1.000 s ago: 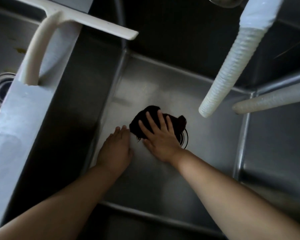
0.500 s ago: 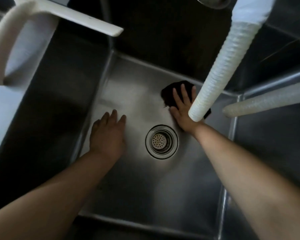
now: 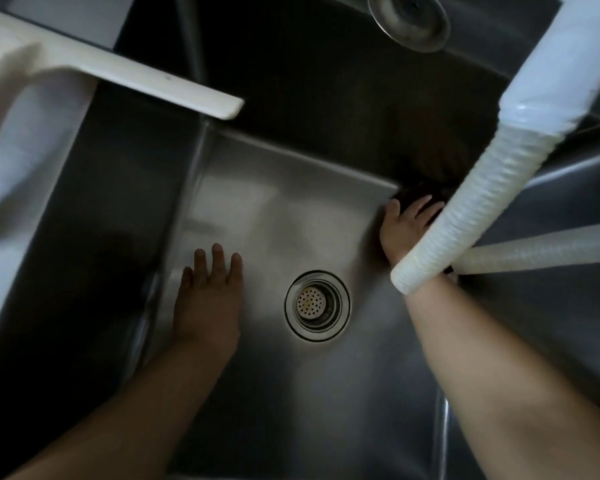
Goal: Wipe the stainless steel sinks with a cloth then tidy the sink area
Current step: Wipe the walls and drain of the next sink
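Where the floor of the deep stainless steel sink basin point(image 3: 274, 216) meets its far right corner, dark crumpled cloth point(image 3: 417, 192) pressed flat under the right hand point(image 3: 404, 226), fingers spread wide and palm down, not curled around the fabric. Partly hidden, both cloth and hand, behind the white ribbed flexible hose point(image 3: 458, 216) slanting down from the upper right. Crossing just behind that hose's lower end, a second, paler translucent tube point(image 3: 548, 249) running off to the right edge. Left hand point(image 3: 208, 299) flat on the basin floor near the left wall, fingers extended and slightly apart, holding nothing. Between the two hands, nearer the viewer than the cloth, round metal drain strainer point(image 3: 317, 305) with a perforated centre, uncovered. Above the left wall, white flat plastic bar point(image 3: 125, 69) reaching out over the basin's far left corner. High on the dark back wall, a round metal fitting point(image 3: 409, 19), blurred.
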Motion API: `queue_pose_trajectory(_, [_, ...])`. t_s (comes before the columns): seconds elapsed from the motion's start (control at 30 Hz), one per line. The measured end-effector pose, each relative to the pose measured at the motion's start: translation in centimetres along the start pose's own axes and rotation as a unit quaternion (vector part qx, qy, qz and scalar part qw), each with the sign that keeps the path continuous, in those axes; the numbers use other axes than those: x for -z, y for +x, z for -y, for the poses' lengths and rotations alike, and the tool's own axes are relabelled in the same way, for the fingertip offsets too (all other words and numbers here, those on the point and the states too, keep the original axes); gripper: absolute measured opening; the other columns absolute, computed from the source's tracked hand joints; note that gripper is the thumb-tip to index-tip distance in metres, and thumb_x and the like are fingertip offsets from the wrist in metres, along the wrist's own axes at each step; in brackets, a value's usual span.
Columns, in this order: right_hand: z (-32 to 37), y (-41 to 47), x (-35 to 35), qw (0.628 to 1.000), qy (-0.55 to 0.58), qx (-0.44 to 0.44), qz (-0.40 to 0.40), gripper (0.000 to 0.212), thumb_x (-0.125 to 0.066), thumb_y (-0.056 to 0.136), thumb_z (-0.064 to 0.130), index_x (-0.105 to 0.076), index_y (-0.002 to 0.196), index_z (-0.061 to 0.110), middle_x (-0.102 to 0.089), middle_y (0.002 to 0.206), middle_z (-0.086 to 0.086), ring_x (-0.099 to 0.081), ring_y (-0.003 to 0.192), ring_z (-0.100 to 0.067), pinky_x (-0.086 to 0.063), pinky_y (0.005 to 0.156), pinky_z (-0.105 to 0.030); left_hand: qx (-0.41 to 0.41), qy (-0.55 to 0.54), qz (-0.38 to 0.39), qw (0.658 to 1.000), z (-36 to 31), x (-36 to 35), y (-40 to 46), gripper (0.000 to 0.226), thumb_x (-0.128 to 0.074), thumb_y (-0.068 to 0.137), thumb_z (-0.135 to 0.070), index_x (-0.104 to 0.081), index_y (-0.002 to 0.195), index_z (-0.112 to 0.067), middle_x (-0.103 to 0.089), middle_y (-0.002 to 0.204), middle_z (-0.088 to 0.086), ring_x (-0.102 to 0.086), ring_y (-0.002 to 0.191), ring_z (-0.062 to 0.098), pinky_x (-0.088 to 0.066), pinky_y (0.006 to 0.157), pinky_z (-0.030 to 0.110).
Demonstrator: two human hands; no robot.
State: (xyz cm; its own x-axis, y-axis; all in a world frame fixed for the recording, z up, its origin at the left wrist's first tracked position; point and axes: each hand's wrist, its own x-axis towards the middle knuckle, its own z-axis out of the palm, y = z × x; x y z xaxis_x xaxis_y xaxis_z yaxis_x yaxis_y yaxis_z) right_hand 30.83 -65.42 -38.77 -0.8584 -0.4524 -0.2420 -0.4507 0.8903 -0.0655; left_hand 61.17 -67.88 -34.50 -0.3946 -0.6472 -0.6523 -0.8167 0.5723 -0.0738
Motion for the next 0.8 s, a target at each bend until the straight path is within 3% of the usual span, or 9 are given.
queue_pose_trajectory(0.13, [7.0, -3.0, -1.6, 0.992, 0.068, 0.101, -0.023, 0.067, -0.034, 0.098, 0.037, -0.007, 0.148, 0.001, -0.003, 0.154, -0.028, 0.011, 0.139, -0.034, 0.021, 0.107, -0.037, -0.004, -0.011, 0.0, 1.0, 0.0, 0.0, 0.1, 0.098, -0.057, 0.089, -0.031, 0.02, 0.147, -0.01, 0.021, 0.154, 0.021, 0.01, 0.143, 0.041, -0.004, 0.117, 0.046])
queue_pose_trajectory(0.27, [13.5, -5.8, -3.2, 0.981, 0.003, 0.191, 0.04, 0.07, -0.026, 0.096, 0.045, 0.003, 0.15, 0.011, 0.012, 0.155, -0.02, 0.018, 0.141, -0.035, 0.019, 0.108, -0.051, -0.009, -0.03, -0.006, 0.999, 0.4, -0.3, 0.3, 0.101, -0.058, 0.088, -0.034, 0.021, 0.147, -0.013, 0.023, 0.154, 0.019, 0.012, 0.143, 0.04, -0.002, 0.117, 0.046])
queue_pose_trajectory(0.5, [17.2, -7.1, -3.7, 0.911, -0.054, 0.402, 0.076, 0.064, -0.022, 0.096, 0.046, 0.004, 0.15, 0.022, 0.014, 0.157, -0.011, 0.021, 0.142, -0.028, 0.027, 0.103, -0.043, -0.008, -0.085, -0.017, 0.996, 0.8, -0.8, 0.5, 0.107, -0.064, 0.084, -0.035, 0.022, 0.146, -0.017, 0.026, 0.154, 0.014, 0.018, 0.143, 0.035, 0.002, 0.118, 0.043])
queue_pose_trajectory(0.8, [20.0, -10.4, -3.8, 0.849, -0.05, 0.498, 0.171, 0.058, -0.024, 0.099, 0.043, -0.001, 0.15, 0.029, 0.015, 0.158, -0.002, 0.023, 0.142, -0.024, 0.022, 0.108, -0.044, 0.036, -0.16, -0.038, 0.986, 0.8, -0.5, -1.0, 0.116, -0.07, 0.081, -0.032, 0.025, 0.144, -0.011, 0.029, 0.153, 0.01, 0.019, 0.144, 0.024, 0.008, 0.115, 0.031])
